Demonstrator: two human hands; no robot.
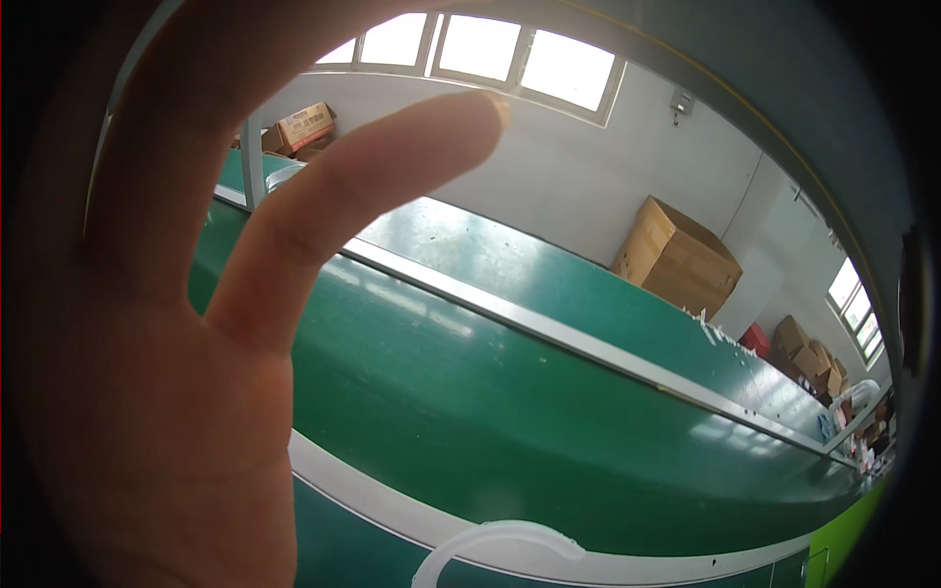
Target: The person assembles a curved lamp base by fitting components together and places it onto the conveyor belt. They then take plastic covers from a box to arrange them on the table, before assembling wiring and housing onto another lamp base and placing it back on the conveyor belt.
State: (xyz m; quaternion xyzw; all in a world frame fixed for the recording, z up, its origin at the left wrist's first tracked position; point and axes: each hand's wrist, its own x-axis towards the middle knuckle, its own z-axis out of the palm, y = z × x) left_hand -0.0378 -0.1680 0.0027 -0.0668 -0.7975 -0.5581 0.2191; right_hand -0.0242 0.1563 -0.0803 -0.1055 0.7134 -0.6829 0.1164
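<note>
Looming close to the lens at the left of the view, the person's bare left hand (196, 412) stands with its palm in sight. Its two visible fingers (392, 167) are spread well apart; one points to the right, while the tip of the upper one passes out of view. The right hand is outside the view, so its state cannot be told. Nearest below is a translucent white curved strip (500, 532), arching at the bottom edge in front of the pale near border (382, 495) of a long, glossy green desk (470, 421); whether it touches that border cannot be told. A straight silver metal rail (549, 338) runs lengthwise between two green stretches of the desk. Beyond the far edge, near the white wall (569, 167), is a large open brown cardboard box (681, 255). Further right are a small red object (754, 339) and a pile of brown cartons (809, 353). Bright white-framed windows (480, 49) sit high in the wall.
</note>
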